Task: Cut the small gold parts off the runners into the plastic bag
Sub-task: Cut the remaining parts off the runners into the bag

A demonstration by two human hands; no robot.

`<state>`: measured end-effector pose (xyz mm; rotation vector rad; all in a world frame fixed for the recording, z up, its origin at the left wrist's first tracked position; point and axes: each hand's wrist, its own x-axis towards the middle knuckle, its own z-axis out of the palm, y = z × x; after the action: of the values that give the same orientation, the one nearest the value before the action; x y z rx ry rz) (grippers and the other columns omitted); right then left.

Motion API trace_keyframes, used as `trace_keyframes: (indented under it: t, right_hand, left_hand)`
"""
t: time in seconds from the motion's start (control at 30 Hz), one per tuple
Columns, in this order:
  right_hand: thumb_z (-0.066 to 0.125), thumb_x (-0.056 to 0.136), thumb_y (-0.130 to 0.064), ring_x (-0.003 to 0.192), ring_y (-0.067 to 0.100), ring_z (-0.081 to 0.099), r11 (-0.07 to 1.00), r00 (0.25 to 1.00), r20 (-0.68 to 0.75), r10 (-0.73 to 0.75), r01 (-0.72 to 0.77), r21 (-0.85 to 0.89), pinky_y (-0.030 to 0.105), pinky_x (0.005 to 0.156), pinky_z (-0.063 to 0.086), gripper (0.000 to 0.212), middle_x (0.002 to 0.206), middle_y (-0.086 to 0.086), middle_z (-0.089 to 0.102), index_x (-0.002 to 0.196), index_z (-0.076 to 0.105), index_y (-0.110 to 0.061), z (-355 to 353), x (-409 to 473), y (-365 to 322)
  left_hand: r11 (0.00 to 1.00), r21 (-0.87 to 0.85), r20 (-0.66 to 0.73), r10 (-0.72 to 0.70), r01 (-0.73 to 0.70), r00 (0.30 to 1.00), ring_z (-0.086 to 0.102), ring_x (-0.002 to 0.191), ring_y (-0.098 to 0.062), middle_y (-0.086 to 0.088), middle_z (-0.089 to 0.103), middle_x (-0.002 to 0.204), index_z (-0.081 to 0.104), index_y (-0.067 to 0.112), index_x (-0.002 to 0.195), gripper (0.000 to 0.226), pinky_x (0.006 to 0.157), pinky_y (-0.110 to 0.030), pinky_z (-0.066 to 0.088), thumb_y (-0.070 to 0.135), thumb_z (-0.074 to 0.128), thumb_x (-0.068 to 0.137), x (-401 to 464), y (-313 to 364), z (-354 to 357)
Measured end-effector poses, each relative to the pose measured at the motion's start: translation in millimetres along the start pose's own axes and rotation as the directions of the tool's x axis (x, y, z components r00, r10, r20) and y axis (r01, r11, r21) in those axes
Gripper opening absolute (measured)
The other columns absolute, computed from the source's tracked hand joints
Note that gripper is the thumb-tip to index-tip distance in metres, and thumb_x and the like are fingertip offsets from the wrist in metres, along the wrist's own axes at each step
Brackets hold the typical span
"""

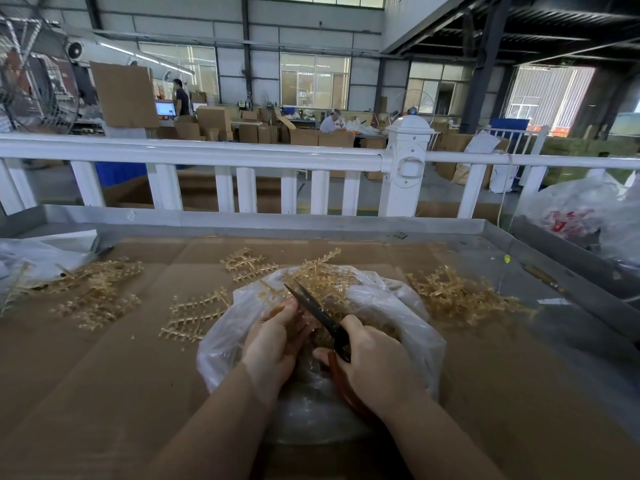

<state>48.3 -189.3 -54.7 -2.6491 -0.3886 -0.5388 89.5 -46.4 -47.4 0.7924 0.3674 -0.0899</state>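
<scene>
Factory hall beyond white railing; cardboard-covered table (104, 358) near. Crinkled clear bag (398, 306) at centre, gold parts heaped inside. Runner (329, 278) pinched over bag by left hand (273, 344). Scissors (318, 313), dark blades, red handles, gripped by right hand (374, 362). Brittle, comb-like gold runners (194, 317) scattered left, right. Best cut close to stem, above bag mouth.

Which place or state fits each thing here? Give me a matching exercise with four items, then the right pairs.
Things:
1. scissors
2. plastic bag
3. left hand
4. white railing

Places or states:
A. beyond the table's far edge
B. open on the cardboard, gold pieces inside
C. gripped in the right hand, blades pointing away
D. holding a runner over the bag

Pairs: 1-C, 2-B, 3-D, 4-A
</scene>
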Motion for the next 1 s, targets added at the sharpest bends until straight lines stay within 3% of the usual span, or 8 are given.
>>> trace_keyframes:
  t: [0.1, 0.4, 0.53, 0.6, 0.67, 0.8, 0.87, 1.0]
  right_hand:
    - [0.048, 0.086, -0.065, 0.088, 0.01, 0.06, 1.0, 1.0, 0.015, -0.002, 0.002, 0.02, 0.022, 0.077, 0.049, 0.043, 0.094, -0.007, 0.063, 0.108, 0.047, -0.028, 2, 0, 1]
    - [0.048, 0.086, -0.065, 0.086, 0.009, 0.061, 1.0, 1.0, 0.023, -0.013, 0.013, 0.01, 0.02, 0.072, 0.045, 0.044, 0.094, -0.008, 0.065, 0.108, 0.049, -0.027, -3, -1, 3]
    - [0.055, 0.083, -0.064, 0.07, -0.002, 0.051, 0.994, 0.996, -0.038, 0.076, -0.073, 0.087, 0.004, 0.057, 0.037, 0.033, 0.078, -0.015, 0.058, 0.095, 0.049, -0.033, -10, 1, 0]
    - [0.055, 0.083, -0.064, 0.063, -0.003, 0.043, 0.991, 0.993, -0.03, 0.111, -0.108, 0.08, 0.004, 0.049, 0.03, 0.031, 0.072, -0.017, 0.052, 0.09, 0.046, -0.035, -12, 1, -1]
    - [0.055, 0.083, -0.064, 0.069, -0.002, 0.048, 0.99, 0.993, 0.01, 0.118, -0.119, 0.072, 0.005, 0.054, 0.03, 0.032, 0.077, -0.017, 0.056, 0.095, 0.049, -0.035, -10, 0, 0]
    - [0.056, 0.083, -0.063, 0.087, 0.009, 0.062, 0.988, 0.991, 0.027, 0.128, -0.129, 0.085, 0.023, 0.074, 0.047, 0.039, 0.091, -0.011, 0.066, 0.104, 0.053, -0.031, -7, -1, 0]
    - [0.057, 0.082, -0.063, 0.086, 0.01, 0.062, 0.987, 0.992, 0.022, 0.125, -0.127, 0.096, 0.024, 0.074, 0.047, 0.038, 0.09, -0.01, 0.066, 0.102, 0.053, -0.031, -7, -2, 0]
    - [0.056, 0.082, -0.064, 0.086, 0.008, 0.061, 0.987, 0.992, 0.03, 0.125, -0.127, 0.096, 0.023, 0.074, 0.047, 0.038, 0.09, -0.011, 0.066, 0.101, 0.053, -0.031, -7, -3, 0]
  left_hand:
    - [1.0, 0.003, -0.009, -0.014, 0.014, 1.0, 0.067, 0.072, -0.018, -0.01, 0.07, 0.087, 0.066, 0.006, 0.102, 0.013, 0.047, -0.022, 0.054, 0.007, 0.061, 0.091, -3, 1, -1]
    - [1.0, 0.012, -0.003, -0.003, 0.003, 1.0, 0.067, 0.071, -0.019, -0.012, 0.069, 0.087, 0.063, 0.005, 0.097, 0.007, 0.052, -0.025, 0.058, 0.004, 0.058, 0.092, -2, 0, -2]
    - [1.0, 0.013, 0.047, 0.001, -0.001, 0.999, 0.068, 0.085, -0.025, -0.015, 0.069, 0.098, 0.061, 0.0, 0.114, 0.023, 0.078, -0.036, 0.059, 0.002, 0.059, 0.091, -4, 0, -3]
    - [0.999, 0.03, 0.079, 0.009, -0.011, 0.997, 0.068, 0.087, -0.025, -0.016, 0.069, 0.098, 0.06, -0.001, 0.118, 0.027, 0.08, -0.036, 0.059, 0.002, 0.057, 0.092, -6, 0, -4]
    - [0.999, 0.052, 0.132, -0.002, -0.005, 0.991, 0.068, 0.099, -0.03, -0.02, 0.069, 0.11, 0.06, -0.003, 0.121, 0.029, 0.089, -0.041, 0.055, 0.003, 0.052, 0.094, -8, -1, -5]
    - [0.997, 0.075, 0.224, -0.002, -0.015, 0.975, 0.063, 0.111, -0.035, -0.023, 0.063, 0.122, 0.058, -0.003, 0.126, 0.043, 0.092, -0.043, 0.05, 0.018, 0.055, 0.089, -12, -1, -4]
    - [0.997, 0.069, 0.202, 0.02, -0.034, 0.979, 0.062, 0.113, -0.036, -0.024, 0.063, 0.122, 0.057, -0.004, 0.126, 0.047, 0.101, -0.048, 0.046, 0.021, 0.06, 0.087, -13, -2, -3]
    - [0.997, 0.01, 0.102, 0.069, -0.07, 0.992, 0.064, 0.11, -0.033, -0.024, 0.065, 0.118, 0.059, -0.005, 0.122, 0.032, 0.093, -0.042, 0.052, 0.004, 0.057, 0.092, -11, -4, -2]
